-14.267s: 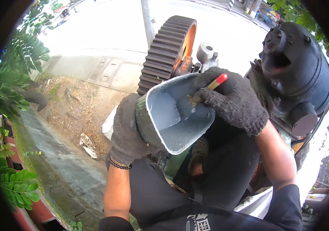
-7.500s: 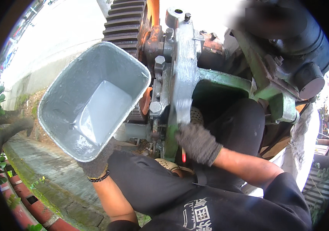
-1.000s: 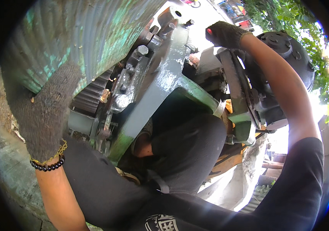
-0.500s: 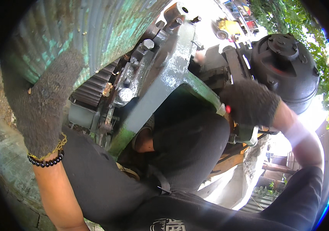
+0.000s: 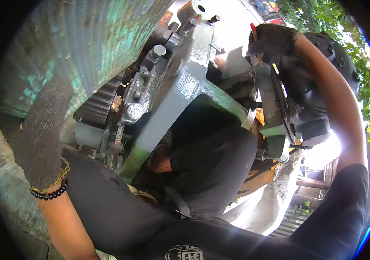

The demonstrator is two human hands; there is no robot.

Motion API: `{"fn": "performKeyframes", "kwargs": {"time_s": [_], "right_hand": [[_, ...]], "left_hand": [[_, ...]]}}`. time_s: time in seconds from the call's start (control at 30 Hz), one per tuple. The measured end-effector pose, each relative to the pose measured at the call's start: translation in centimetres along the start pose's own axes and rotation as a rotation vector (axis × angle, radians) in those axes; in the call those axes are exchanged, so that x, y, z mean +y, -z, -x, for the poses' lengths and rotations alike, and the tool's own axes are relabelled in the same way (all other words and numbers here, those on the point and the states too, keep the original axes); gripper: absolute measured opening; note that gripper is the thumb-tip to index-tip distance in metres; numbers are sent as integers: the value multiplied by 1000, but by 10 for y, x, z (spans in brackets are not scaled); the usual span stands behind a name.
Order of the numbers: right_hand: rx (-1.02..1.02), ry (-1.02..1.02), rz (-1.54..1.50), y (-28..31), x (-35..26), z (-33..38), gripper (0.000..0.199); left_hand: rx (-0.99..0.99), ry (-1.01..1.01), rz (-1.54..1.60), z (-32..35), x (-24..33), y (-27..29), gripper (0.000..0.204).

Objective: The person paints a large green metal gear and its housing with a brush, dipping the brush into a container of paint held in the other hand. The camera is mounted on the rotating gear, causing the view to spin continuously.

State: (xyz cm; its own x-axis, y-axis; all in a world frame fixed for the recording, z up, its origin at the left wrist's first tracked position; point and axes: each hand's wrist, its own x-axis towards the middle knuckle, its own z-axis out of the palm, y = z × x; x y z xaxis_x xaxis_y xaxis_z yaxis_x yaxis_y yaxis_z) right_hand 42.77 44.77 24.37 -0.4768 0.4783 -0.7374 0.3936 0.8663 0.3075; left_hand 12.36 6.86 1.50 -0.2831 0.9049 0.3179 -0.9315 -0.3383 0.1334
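My left hand [image 5: 42, 134], in a dark knitted glove, grips the edge of a big ribbed metal drum [image 5: 94, 39] with flaking green paint. One part of the glove lies on the ribs while the rest goes under the edge. Raised at the upper right, my gloved right hand [image 5: 276, 41] is closed round a slim red-tipped stick [image 5: 253, 27]; its working end is hidden. That hand is in front of a black rounded motor [image 5: 334, 65]. Between my hands stands a machine frame [image 5: 185, 78] coated in glossy wet-looking grey, with green patches lower down.
Large bolts [image 5: 159, 50] stick out of the frame. My bent knee [image 5: 224, 156] sits close under it. A dark ribbed part [image 5: 100, 102] lies beside the drum. Green leaves [image 5: 345, 26] hang behind the motor, and concrete [image 5: 14, 195] is at the lower left.
My right hand has risen from beside the frame's right leg to the motor's upper left, carrying the stick. My left hand and the drum's edge appear slightly lower and further left.
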Motion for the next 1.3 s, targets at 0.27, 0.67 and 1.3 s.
{"fn": "performKeyframes", "kwargs": {"time_s": [0.27, 0.67, 1.3], "right_hand": [[458, -39, 28, -30, 23, -43, 29], [266, 38, 307, -14, -1, -25, 25], [123, 34, 174, -46, -95, 43, 19]], "left_hand": [[-121, 85, 116, -12, 34, 40, 88], [-235, 240, 285, -20, 48, 58, 103], [-482, 480, 582, -28, 32, 68, 130]]}}
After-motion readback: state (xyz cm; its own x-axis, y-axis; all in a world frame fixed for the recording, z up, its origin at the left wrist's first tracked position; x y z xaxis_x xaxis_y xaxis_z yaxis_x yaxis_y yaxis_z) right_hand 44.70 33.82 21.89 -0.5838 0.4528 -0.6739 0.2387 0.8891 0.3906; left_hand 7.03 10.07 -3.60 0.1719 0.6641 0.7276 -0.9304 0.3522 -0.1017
